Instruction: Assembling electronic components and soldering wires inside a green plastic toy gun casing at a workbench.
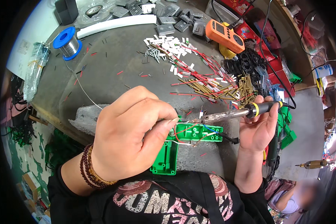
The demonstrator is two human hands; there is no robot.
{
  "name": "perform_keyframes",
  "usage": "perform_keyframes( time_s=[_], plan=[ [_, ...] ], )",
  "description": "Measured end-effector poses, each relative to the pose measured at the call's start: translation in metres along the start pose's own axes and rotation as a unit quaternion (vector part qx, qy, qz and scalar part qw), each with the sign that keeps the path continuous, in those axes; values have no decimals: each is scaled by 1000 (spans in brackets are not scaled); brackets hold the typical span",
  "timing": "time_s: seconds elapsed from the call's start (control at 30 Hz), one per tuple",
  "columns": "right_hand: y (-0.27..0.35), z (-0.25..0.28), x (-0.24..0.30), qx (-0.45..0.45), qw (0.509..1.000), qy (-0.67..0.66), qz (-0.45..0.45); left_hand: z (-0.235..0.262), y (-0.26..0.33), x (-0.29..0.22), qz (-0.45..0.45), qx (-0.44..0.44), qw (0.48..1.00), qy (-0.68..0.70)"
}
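— Mid-solder: our left hand (128, 134) pinches solder wire (84, 89) over the green case (183, 140) at the tabletop's near edge.

— Our right hand (255, 128), wrapped around the soldering iron (242, 113), likely must steady its tip on the joint.

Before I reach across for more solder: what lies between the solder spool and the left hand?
In the head view, a thin solder wire trails over grey table from the solder spool to the left hand.
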State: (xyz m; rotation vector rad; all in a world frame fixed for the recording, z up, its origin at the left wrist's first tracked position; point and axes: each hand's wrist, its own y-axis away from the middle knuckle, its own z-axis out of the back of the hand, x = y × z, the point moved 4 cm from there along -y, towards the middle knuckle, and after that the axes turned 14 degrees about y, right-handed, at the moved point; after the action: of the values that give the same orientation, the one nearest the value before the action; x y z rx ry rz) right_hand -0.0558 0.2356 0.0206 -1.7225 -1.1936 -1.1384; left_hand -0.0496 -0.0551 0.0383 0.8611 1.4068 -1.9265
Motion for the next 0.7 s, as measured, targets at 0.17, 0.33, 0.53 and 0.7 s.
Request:
perform_keyframes(
  time_s=[0.17,0.33,0.53,0.7],
  plan=[
    [1,-2,0,-21,1000,0,-2,-1,0,1,4,-1,1000,-2],
    [0,0,-1,9,1000,-7,3,-5,-2,2,6,-1,1000,-2],
    [-2,4,-3,33,999,-2,-2,-5,0,3,15,-1,1000,6],
    [-2,7,2,45,999,-8,-5,0,5,-1,-29,-13,999,-5]
  ],
)
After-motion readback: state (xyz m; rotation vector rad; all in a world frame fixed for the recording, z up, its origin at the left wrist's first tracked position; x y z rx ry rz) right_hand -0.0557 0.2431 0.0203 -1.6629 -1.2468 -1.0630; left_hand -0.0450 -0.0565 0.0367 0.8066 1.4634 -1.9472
